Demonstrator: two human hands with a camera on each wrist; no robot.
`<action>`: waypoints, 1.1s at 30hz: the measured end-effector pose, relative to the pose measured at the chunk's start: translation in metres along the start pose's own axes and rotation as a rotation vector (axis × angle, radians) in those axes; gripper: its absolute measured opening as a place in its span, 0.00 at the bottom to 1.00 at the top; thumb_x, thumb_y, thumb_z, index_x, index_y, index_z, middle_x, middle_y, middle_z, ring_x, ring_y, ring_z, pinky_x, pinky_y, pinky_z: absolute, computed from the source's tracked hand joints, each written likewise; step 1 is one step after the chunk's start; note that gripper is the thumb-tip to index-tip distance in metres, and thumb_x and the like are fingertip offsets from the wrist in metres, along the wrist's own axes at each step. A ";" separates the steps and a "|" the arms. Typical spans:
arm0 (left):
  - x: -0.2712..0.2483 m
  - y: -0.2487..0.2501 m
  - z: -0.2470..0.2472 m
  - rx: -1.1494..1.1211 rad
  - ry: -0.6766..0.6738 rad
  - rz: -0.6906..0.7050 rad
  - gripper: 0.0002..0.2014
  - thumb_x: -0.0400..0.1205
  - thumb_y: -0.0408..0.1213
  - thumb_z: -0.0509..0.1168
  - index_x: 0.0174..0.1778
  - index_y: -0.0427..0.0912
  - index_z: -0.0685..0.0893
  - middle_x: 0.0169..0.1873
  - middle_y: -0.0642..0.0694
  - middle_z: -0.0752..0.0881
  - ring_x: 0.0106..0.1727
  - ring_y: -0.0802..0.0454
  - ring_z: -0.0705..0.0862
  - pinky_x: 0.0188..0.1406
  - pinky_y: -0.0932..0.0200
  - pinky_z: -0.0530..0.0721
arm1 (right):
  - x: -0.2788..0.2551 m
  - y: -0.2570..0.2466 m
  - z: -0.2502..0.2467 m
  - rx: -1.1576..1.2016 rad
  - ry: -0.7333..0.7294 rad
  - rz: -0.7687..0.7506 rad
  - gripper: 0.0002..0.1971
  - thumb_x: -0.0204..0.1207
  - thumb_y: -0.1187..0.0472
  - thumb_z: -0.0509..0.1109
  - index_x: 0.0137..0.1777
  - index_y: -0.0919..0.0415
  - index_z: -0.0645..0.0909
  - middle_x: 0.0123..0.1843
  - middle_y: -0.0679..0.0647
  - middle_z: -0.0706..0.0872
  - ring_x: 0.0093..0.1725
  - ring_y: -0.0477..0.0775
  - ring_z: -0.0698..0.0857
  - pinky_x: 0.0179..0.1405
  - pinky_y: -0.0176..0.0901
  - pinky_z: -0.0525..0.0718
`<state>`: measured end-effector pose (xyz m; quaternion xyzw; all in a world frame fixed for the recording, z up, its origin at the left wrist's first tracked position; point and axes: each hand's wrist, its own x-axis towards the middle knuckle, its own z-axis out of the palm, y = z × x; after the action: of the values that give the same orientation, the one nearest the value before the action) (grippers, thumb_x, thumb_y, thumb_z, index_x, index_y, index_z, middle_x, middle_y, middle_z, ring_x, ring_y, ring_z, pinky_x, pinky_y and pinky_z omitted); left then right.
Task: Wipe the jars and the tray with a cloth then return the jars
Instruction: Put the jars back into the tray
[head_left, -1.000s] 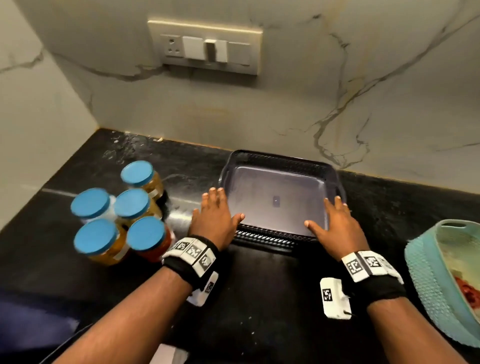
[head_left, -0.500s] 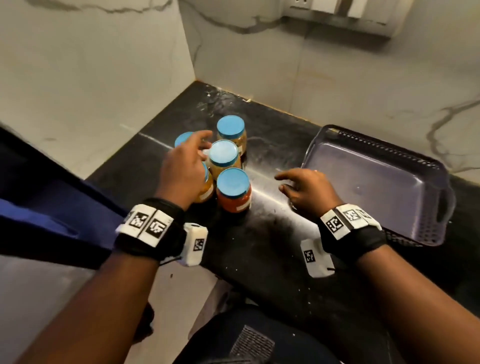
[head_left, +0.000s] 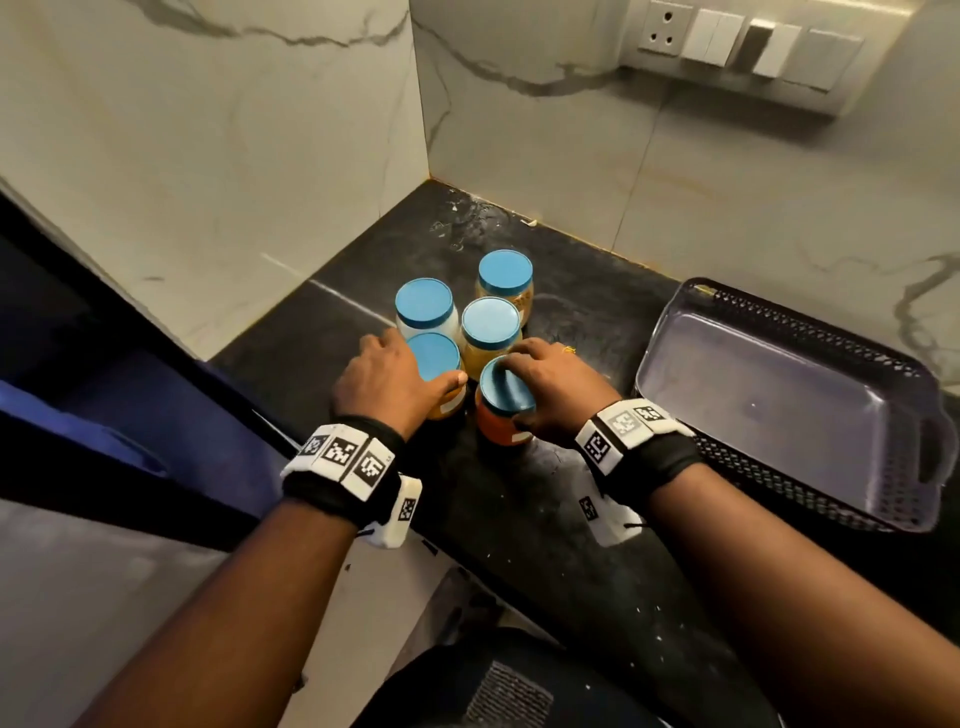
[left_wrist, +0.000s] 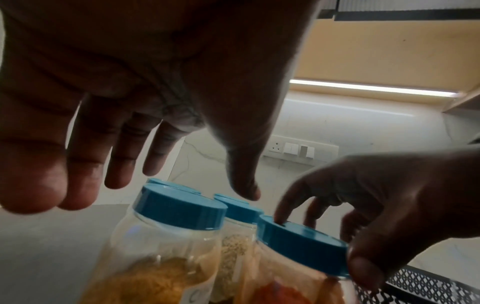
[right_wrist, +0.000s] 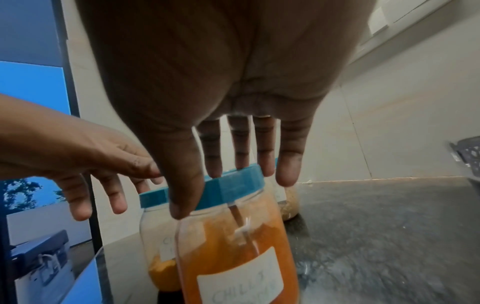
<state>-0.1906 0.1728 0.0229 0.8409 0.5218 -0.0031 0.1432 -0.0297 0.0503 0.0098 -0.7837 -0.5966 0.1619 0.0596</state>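
Several blue-lidded jars stand clustered on the black counter (head_left: 545, 525). My right hand (head_left: 545, 384) grips the lid of the red chilli jar (head_left: 501, 431), thumb on the near rim and fingers over the top, as the left wrist view shows on that jar (left_wrist: 298, 240). My left hand (head_left: 387, 382) hovers with straight, spread fingers over the yellow-powder jar (head_left: 436, 356), holding nothing; in its own view the yellow-powder jar (left_wrist: 166, 236) sits below the fingers. The dark perforated tray (head_left: 769, 405) lies empty to the right. No cloth is in view.
Behind the two near jars stand a white-filled jar (head_left: 426, 306), a beige one (head_left: 491, 325) and a third jar (head_left: 506, 275). Marble walls meet in a corner just behind them. A switch panel (head_left: 737, 41) is on the back wall. The counter edge runs along the left.
Both hands left the tray's near edge and swung left to the jars. The left hand drew back from the far jars to the yellow one; the right moved onto the red jar's lid.
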 end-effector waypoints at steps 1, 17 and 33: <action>0.003 0.000 0.001 0.017 -0.013 -0.003 0.47 0.71 0.76 0.67 0.69 0.37 0.74 0.64 0.35 0.79 0.65 0.34 0.84 0.56 0.42 0.84 | -0.001 0.000 0.003 -0.008 0.007 0.017 0.29 0.69 0.51 0.80 0.69 0.50 0.75 0.69 0.55 0.78 0.66 0.63 0.79 0.60 0.54 0.83; 0.014 0.008 0.023 0.036 -0.032 0.014 0.42 0.74 0.69 0.70 0.68 0.36 0.71 0.60 0.36 0.77 0.62 0.34 0.84 0.53 0.41 0.84 | -0.013 -0.024 0.014 0.068 0.024 0.114 0.32 0.68 0.47 0.78 0.68 0.56 0.68 0.63 0.59 0.78 0.60 0.67 0.80 0.51 0.61 0.85; 0.003 0.042 -0.065 -0.146 -0.126 0.322 0.44 0.68 0.70 0.75 0.73 0.45 0.76 0.65 0.43 0.81 0.61 0.44 0.81 0.57 0.48 0.82 | -0.077 0.038 -0.032 0.394 0.273 0.483 0.34 0.65 0.30 0.76 0.64 0.53 0.82 0.57 0.51 0.88 0.55 0.53 0.87 0.52 0.46 0.85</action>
<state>-0.1620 0.1741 0.0943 0.8991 0.3694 0.0052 0.2347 -0.0022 -0.0305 0.0431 -0.8904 -0.3373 0.1770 0.2492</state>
